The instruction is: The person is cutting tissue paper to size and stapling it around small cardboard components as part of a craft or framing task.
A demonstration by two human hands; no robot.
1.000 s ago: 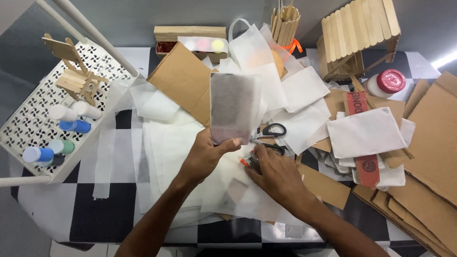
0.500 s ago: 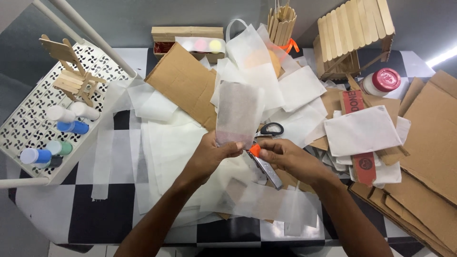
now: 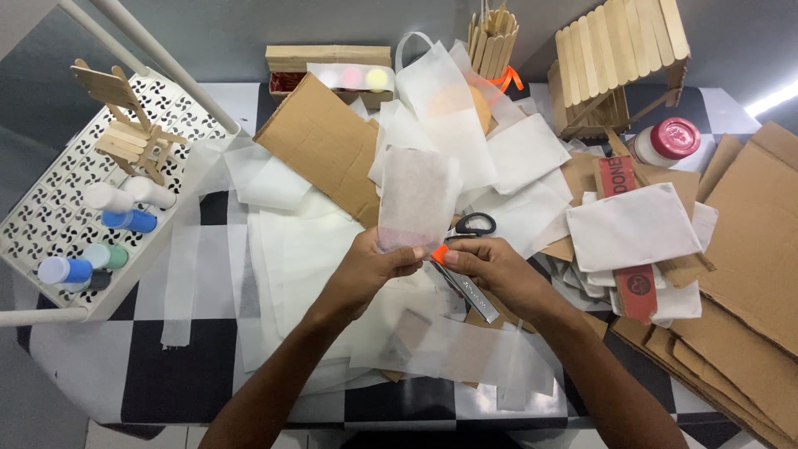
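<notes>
The left hand (image 3: 366,270) pinches the bottom edge of a translucent white rectangular paper sheet (image 3: 417,199), holding it upright above the paper-strewn checkered table (image 3: 166,374). The right hand (image 3: 490,268) has its fingers closed around a grey metal utility knife with an orange tip (image 3: 465,287), touching the sheet's lower corner. Black-handled scissors (image 3: 474,224) lie just behind

- Left hand (image 3: 363,270) is raised just below the paper sheet (image 3: 417,199), thumb and fingertips pinching its lower edge; the forearm runs down-left.
- Right hand (image 3: 490,268) sits just right of that edge, fingers curled closed round a cutter (image 3: 462,281); the forearm runs down-right.
</notes>
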